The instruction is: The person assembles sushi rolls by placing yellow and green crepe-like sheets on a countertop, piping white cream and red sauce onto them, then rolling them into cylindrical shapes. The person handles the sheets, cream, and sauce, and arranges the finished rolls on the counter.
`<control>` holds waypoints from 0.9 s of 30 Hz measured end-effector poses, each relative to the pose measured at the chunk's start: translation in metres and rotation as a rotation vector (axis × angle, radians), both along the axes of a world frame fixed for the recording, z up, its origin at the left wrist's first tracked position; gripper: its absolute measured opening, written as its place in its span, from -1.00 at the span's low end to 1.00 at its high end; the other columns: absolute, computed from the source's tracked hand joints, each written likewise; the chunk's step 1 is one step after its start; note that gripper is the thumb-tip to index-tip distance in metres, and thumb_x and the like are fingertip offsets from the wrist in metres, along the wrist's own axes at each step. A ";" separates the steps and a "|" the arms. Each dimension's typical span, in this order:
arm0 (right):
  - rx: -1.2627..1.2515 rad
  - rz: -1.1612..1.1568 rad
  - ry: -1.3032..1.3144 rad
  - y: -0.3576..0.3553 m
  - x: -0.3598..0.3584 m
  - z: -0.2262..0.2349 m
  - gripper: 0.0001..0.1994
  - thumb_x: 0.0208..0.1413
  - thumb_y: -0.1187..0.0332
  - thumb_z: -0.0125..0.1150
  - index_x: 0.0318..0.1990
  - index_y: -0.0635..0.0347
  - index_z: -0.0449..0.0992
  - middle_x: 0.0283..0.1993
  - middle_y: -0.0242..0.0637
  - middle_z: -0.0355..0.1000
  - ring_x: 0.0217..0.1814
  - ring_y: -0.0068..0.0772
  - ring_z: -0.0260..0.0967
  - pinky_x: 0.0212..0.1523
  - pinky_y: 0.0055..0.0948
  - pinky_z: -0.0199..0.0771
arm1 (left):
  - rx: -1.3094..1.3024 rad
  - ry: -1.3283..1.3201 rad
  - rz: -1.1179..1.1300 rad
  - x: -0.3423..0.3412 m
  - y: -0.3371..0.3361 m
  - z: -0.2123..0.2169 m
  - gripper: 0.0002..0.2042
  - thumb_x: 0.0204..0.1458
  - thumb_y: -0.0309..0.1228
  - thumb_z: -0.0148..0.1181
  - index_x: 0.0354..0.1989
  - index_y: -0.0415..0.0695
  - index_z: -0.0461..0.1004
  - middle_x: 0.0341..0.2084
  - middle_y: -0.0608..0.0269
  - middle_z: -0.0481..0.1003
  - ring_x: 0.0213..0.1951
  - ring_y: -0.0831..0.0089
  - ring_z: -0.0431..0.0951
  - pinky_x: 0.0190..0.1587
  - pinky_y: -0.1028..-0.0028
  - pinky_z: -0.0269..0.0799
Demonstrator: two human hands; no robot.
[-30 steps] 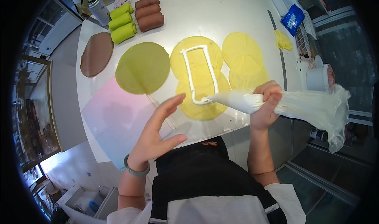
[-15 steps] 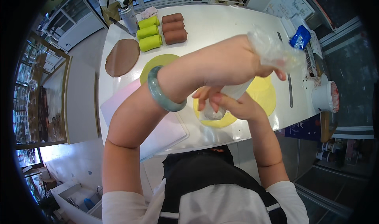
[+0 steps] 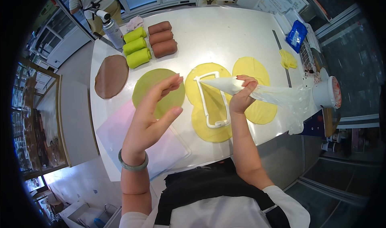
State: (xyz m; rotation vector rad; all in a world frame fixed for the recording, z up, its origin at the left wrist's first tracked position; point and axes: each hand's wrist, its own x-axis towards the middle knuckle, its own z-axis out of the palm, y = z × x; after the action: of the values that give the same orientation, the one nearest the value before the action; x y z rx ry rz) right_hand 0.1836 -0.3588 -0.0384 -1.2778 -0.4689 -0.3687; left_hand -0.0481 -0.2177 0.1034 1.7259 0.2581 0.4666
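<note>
In my right hand [image 3: 244,97], the fingers wrap round a clear piping bag [image 3: 223,84] filled with white cream. Its tip points left, at the upper left part of a cream outline [image 3: 204,103]. That outline is a rough tall rectangle on two overlapping yellow crepes [image 3: 211,135]. My left hand [image 3: 146,131] is raised with thumb and fingers apart, holding nothing, above the front of a round green crepe [image 3: 140,88] and a pale pink-and-blue sheet [image 3: 120,127]. More yellow crepes [image 3: 261,112] lie beneath and beyond my right hand, partly hidden by the bag.
At the far left are green rolls [image 3: 137,47], brown rolls [image 3: 164,49], a brown crepe [image 3: 111,77] and a torch canister [image 3: 113,33]. On the right stand a white tub [image 3: 325,93], a blue packet [image 3: 296,35] and a crumpled yellow piece [image 3: 288,59]. A person [image 3: 96,5] stands beyond the table.
My left hand has come off the bag and moved left, its fingers spreading. The bag has swung round in my right hand, tail to the right, and the cream outline is now uncovered.
</note>
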 end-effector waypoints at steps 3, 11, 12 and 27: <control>-0.055 -0.053 -0.070 0.007 0.005 -0.009 -0.54 0.57 0.09 -0.24 -0.43 0.15 0.21 -0.41 -0.23 0.36 -0.28 -0.25 0.41 -0.10 -0.24 0.50 | -0.069 0.060 0.015 -0.026 0.001 -0.013 -0.44 0.21 -0.59 0.21 0.42 -0.26 0.28 0.30 0.05 0.44 0.37 0.23 0.39 0.45 0.25 0.19; -0.124 -0.198 -0.016 -0.016 0.013 -0.006 -0.54 0.55 0.13 -0.19 -0.47 0.13 0.16 -0.50 -0.31 0.24 -0.43 -0.36 0.29 -0.29 -0.36 0.39 | -0.138 0.166 0.036 -0.064 0.000 -0.034 -0.48 0.22 -0.57 0.18 0.38 -0.26 0.34 0.28 0.07 0.47 0.35 0.25 0.40 0.43 0.26 0.20; -0.120 -0.224 0.003 -0.019 0.016 -0.008 -0.54 0.55 0.13 -0.19 -0.48 0.13 0.16 -0.50 -0.31 0.23 -0.45 -0.38 0.28 -0.31 -0.38 0.38 | -0.117 0.202 0.008 -0.066 0.000 -0.033 -0.49 0.21 -0.56 0.19 0.37 -0.24 0.36 0.28 0.08 0.47 0.35 0.26 0.41 0.42 0.26 0.21; -0.214 -0.186 0.095 -0.072 0.008 -0.006 -0.50 0.55 0.07 -0.16 -0.49 0.12 0.17 -0.57 -0.41 0.13 -0.54 -0.51 0.14 -0.45 -0.44 0.21 | -0.138 0.257 -0.093 -0.059 -0.029 -0.050 -0.54 0.24 -0.53 0.17 0.33 -0.23 0.41 0.27 0.09 0.47 0.33 0.25 0.41 0.40 0.27 0.23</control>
State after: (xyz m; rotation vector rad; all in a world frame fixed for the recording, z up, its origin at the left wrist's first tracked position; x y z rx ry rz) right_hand 0.1918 -0.4306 -0.0448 -1.5452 -0.3154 -0.4196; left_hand -0.1073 -0.2471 0.0531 1.6534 0.3831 0.1543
